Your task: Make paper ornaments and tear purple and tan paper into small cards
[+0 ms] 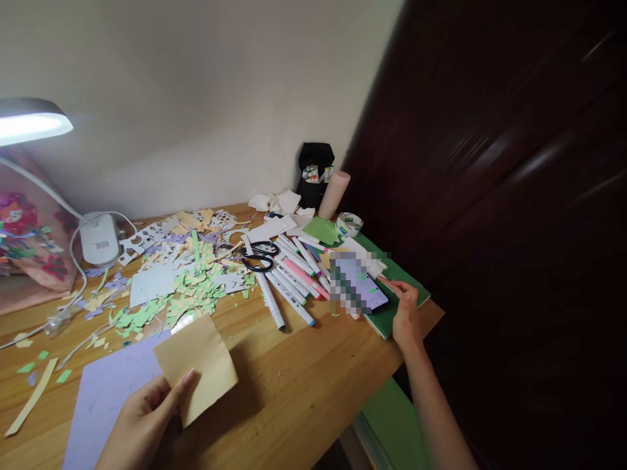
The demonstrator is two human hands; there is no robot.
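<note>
My left hand [147,414] pinches a tan sheet of paper [200,369] above the front of the table, over the edge of a purple sheet [110,391]. At the right, my right hand [407,313] is beside a phone [375,297] that lies on a green book [414,281]. Its fingers are closed, with the index finger pointing left near the phone; whether something thin is between them is too small to tell. White markers [287,294] and black-handled scissors [258,263] lie left of the phone.
Green, tan and purple paper scraps [196,290] cover the back left of the wooden table [294,385]. A lamp [34,121] and a white power strip [99,241] are at the left. A tape roll [349,224], pink cylinder [334,194] and black pouch [309,194] stand behind.
</note>
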